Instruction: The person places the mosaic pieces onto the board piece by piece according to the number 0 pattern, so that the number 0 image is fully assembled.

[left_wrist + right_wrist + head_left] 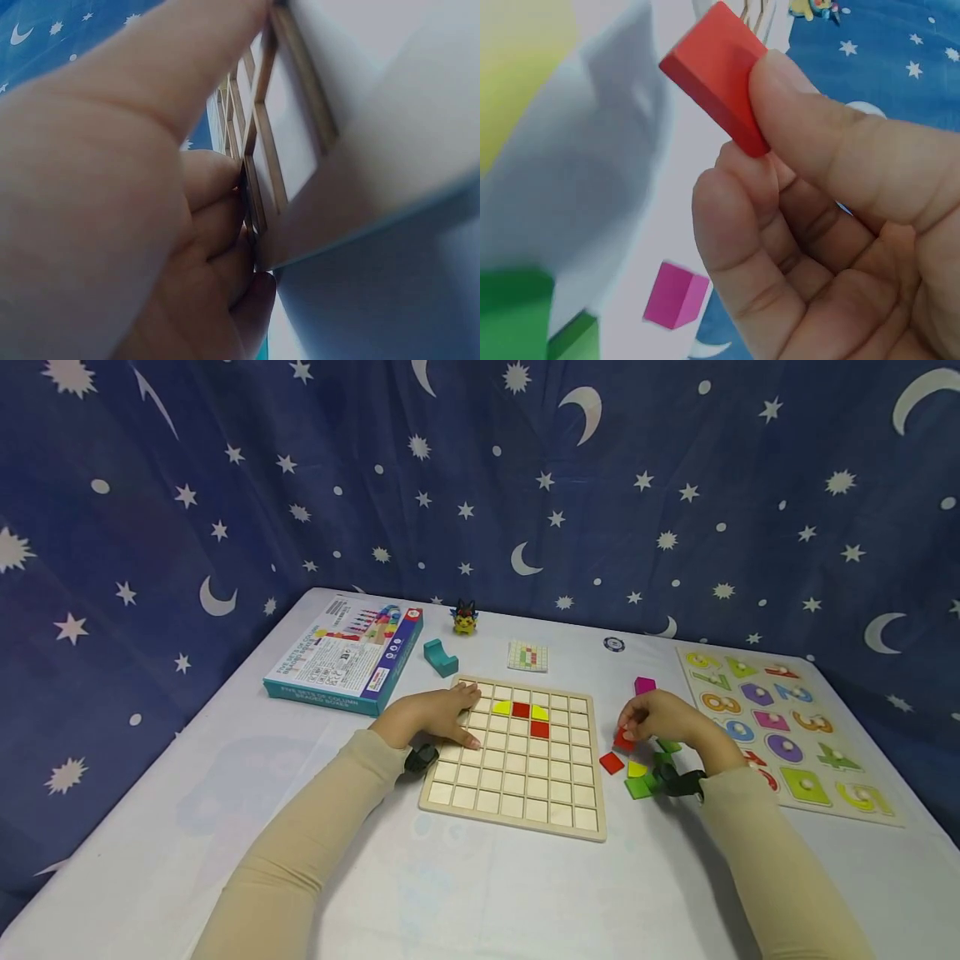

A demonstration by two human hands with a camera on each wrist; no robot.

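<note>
A wooden grid board [513, 814] lies on the white table. Near its top sit two yellow quarter-round tiles [501, 707] and two red square tiles [539, 729]. My left hand [442, 714] rests on the board's left edge, thumb and fingers spread. In the left wrist view its fingers [217, 180] touch the rim. Right of the board, my right hand [660, 720] pinches a red square tile [718, 71] between thumb and fingers, raised off the table. Below it lie another red tile [612, 763], a yellow tile [637, 769] and several green tiles [639, 787], partly hidden by the wrist strap.
A number puzzle board [806, 785] lies at the right, with a magenta block [644, 685] left of it. Behind the grid are a pattern card [528, 656], a teal curved block [440, 658], a small figurine [465, 617] and a round chip [614, 644]. A flat box [345, 652] lies back left.
</note>
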